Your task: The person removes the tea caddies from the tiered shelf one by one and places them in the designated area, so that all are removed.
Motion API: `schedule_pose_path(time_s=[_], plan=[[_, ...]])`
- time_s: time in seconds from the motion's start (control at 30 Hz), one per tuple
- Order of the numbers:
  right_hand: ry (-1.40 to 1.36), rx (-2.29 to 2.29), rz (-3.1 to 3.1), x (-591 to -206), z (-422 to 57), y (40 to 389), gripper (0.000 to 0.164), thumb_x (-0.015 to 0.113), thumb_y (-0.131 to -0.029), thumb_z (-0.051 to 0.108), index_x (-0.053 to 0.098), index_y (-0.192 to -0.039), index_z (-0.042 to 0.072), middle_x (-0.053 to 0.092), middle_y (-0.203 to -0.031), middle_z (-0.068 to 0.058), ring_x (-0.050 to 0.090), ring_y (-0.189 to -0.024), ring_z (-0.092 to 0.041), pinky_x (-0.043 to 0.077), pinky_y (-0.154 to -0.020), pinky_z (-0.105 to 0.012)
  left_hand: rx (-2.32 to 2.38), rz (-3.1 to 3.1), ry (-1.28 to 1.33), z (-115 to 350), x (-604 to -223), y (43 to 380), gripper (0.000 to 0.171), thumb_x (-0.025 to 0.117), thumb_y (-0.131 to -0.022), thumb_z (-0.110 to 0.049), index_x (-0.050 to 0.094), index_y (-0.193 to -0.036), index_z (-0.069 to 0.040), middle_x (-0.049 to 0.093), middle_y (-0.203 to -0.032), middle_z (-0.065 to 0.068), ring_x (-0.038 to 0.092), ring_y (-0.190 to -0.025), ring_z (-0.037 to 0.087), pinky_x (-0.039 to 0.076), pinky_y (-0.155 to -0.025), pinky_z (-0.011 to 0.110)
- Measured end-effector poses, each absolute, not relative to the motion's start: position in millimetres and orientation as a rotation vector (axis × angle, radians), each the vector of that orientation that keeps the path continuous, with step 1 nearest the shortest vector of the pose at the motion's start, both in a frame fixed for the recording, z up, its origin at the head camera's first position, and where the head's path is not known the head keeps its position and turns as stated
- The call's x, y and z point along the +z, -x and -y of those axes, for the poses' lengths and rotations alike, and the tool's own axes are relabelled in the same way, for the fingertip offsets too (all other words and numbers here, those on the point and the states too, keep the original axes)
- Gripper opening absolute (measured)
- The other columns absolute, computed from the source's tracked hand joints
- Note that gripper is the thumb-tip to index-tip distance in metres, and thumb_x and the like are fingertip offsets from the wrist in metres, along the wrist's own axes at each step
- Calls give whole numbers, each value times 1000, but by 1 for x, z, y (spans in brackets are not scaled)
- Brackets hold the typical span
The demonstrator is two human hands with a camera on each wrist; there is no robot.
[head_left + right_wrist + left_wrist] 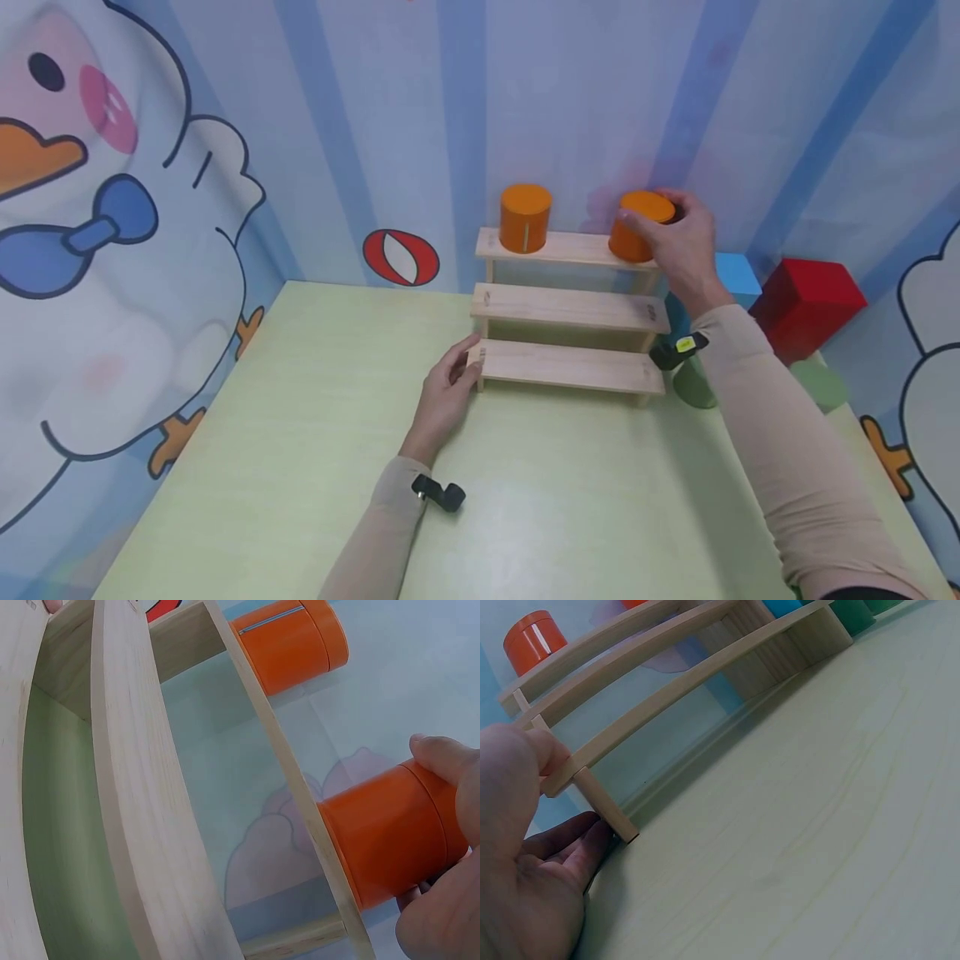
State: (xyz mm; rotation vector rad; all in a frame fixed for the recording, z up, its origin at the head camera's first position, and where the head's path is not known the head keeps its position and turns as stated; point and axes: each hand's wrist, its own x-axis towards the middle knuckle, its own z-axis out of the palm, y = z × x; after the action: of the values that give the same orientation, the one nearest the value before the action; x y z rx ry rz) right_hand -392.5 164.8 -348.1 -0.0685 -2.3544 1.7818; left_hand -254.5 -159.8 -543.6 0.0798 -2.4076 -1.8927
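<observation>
A three-step wooden shelf (566,307) stands on the table against the back backdrop. On its top step, toward the right end, my right hand (686,246) grips an orange cylindrical canister (632,237) by its upper part, thumb on one side and fingers behind. The canister's base sits at the step's surface in the right wrist view. Another orange canister (525,221) stands upright on the left of that step. My left hand (444,400) holds the lowest step's left end, thumb on the board (555,780) and fingers by the leg (604,804).
Right of the shelf, partly behind my right arm, are a red block (806,304), a light blue block (737,279) and green objects, one of them a green cylinder (693,387). The pale green tabletop (315,417) extends left and in front. A cartoon-printed backdrop (405,125) surrounds it.
</observation>
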Motion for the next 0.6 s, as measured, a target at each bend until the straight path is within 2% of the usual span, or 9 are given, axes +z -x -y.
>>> schedule_pose_path(time_s=[0.6], plan=[[42, 1808, 2326, -350, -165, 393, 84, 88, -96, 46, 50, -164, 16, 50, -165, -11, 51, -144, -27, 47, -126, -37, -1887, 2410, -86, 160, -544, 254, 44, 63, -115, -36, 59, -158, -47, 49, -171, -7, 48, -157, 24, 42, -130, 45]])
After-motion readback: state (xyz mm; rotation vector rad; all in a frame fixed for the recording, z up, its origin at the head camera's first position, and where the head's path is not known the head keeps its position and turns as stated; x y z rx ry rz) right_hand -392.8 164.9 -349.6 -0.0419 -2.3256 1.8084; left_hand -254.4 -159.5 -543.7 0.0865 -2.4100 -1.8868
